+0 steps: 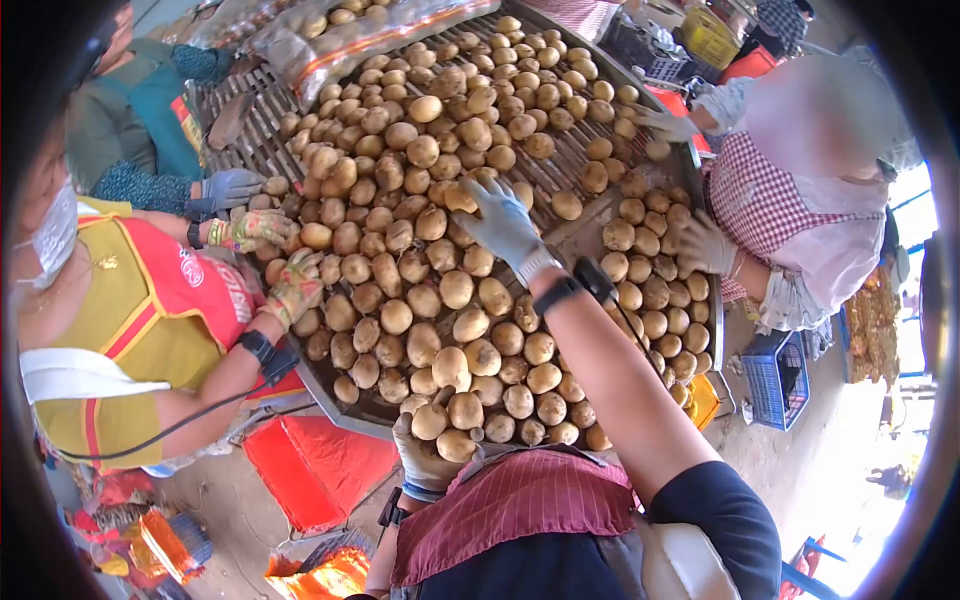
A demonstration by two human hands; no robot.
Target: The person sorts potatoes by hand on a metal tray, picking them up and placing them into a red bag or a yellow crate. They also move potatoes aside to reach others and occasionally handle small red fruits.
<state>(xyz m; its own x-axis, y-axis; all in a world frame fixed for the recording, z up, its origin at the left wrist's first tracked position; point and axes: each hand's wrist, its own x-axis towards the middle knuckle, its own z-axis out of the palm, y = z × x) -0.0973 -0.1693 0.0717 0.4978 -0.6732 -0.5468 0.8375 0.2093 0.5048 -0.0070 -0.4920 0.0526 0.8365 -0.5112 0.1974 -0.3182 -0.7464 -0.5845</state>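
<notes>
Many round brown potatoes point(397, 317) cover a slatted metal table point(570, 160). My right hand point(497, 222), in a light blue-grey glove, reaches over the middle of the pile, its fingertips on a potato point(461, 196). My left hand point(424, 462), gloved too, is at the table's near edge, beside several potatoes point(456, 445); its fingers are largely hidden under them. A dark band with a small device sits on my right wrist.
Two co-workers stand on the left, their gloved hands point(262, 229) at the pile; another person on the right has both gloved hands at the table. Filled clear bags point(330, 40) lie at the far end. A blue crate point(777, 380) and red containers point(318, 470) stand on the floor.
</notes>
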